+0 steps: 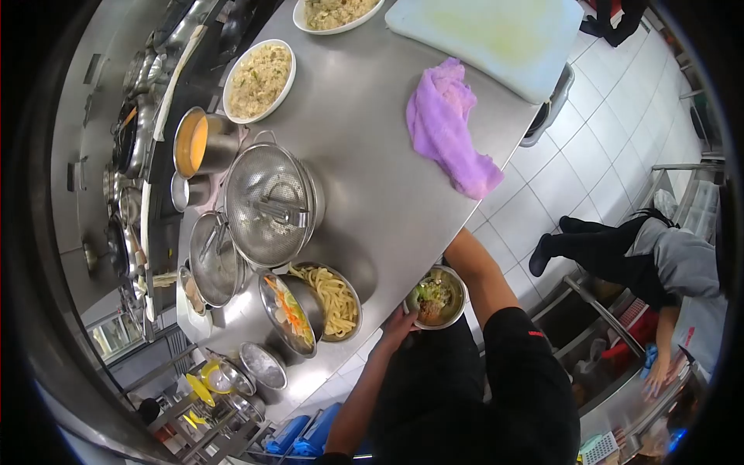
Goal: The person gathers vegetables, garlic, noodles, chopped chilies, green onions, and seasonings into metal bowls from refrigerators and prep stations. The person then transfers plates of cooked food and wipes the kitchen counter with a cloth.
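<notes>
My left hand (400,327) grips the rim of a small metal bowl (463,298), held in front of my body just off the table edge. Inside the bowl lie chopped green and pale pieces with some brownish matter. My right forearm (474,263) reaches past the bowl to the table edge, where my right hand is hidden beneath the steel worktop (372,178). Nearest to the left hand on the worktop are a bowl of thick pale-yellow strips (335,302), perhaps noodles or cut potato, and a tilted metal bowl with shredded vegetables (291,314).
A purple cloth (449,128) and a cutting board (496,39) lie along the right side. White dishes of rice (262,81), an orange-filled pot (203,143) and strainers (267,201) stand at the left. A co-worker (666,256) is at the right.
</notes>
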